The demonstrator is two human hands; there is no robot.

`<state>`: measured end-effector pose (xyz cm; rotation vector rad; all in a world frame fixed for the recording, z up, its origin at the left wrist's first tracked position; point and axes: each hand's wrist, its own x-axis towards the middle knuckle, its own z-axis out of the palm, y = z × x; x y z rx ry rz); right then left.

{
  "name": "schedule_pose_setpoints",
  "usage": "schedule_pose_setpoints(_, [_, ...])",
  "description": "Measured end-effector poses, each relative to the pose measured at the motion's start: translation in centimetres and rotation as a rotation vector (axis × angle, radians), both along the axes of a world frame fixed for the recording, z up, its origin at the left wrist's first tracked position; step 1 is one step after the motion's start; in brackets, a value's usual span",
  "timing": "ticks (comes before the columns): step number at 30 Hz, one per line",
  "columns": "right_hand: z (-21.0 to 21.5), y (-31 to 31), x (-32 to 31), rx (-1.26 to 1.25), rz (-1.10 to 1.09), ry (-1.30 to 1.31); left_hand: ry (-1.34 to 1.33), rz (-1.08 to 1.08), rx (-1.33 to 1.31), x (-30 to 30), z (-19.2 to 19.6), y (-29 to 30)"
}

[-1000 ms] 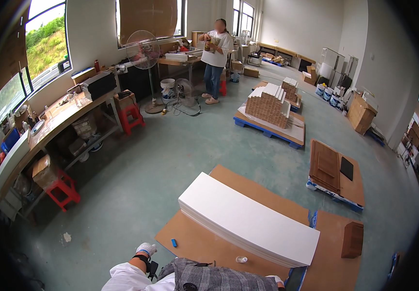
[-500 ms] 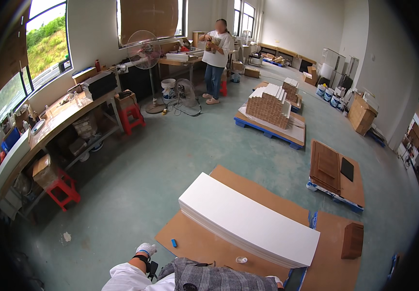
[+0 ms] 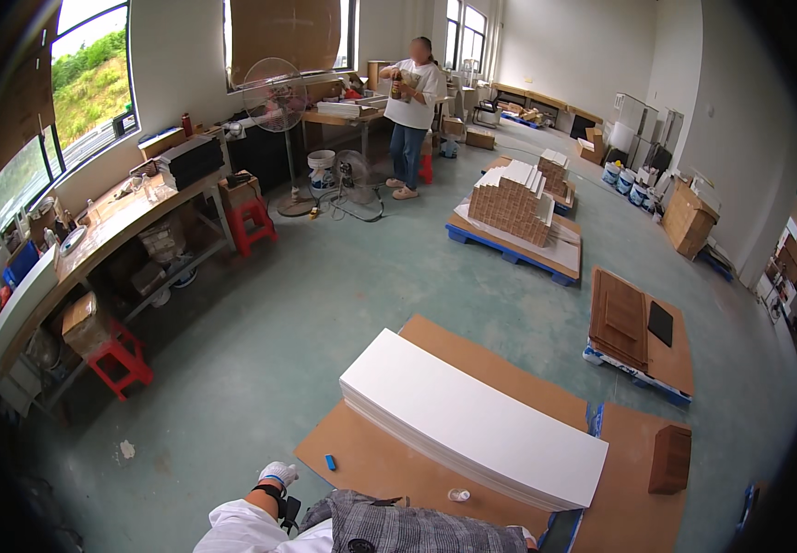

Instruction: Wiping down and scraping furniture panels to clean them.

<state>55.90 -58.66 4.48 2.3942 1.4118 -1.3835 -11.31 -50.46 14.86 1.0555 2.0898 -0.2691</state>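
Cardboard [image 3: 371, 444] bears boards [image 3: 472, 415], apparently beyond hands [image 3: 277, 473]

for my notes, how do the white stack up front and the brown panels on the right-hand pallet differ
The white stack has a plain top; the brown panels show a rectangular border pattern. The white stack rises in many thin layers, while the brown panels make a visibly lower pile. The white stack lies closer in view than the brown panels. Both lie flat, on brown sheets.
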Motion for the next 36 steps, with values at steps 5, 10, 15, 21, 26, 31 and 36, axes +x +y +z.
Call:
schedule_pose_setpoints(5, [4.0,0.6,-1.5,-0.013,0.059,0.012,-0.007,-0.017,-0.003,-0.3,-0.8,-0.1])
schedule_pose_setpoints(10, [6.9,0.9,-2.8,-0.023,0.097,0.026,-0.017,-0.011,0.002,-0.5,-1.7,-0.4])
schedule_pose_setpoints(15, [8.6,1.0,-3.4,-0.034,0.119,0.026,-0.015,0.001,-0.010,-0.1,-0.9,-0.4])
schedule_pose_setpoints(21, [9.3,0.8,-3.6,-0.034,0.130,0.045,-0.036,-0.079,-0.056,-0.5,-0.9,-0.2])
schedule_pose_setpoints(26, [10.4,0.9,-4.3,-0.038,0.136,0.051,-0.060,-0.012,-0.061,0.4,1.0,0.3])
schedule_pose_setpoints(31, [11.1,1.4,-4.9,-0.022,0.157,0.059,-0.043,-0.075,-0.038,-1.1,-1.7,-0.1])
schedule_pose_setpoints(36, [14.2,1.7,-6.7,-0.013,0.223,-0.010,-0.053,0.022,-0.051,-0.7,-1.2,0.1])
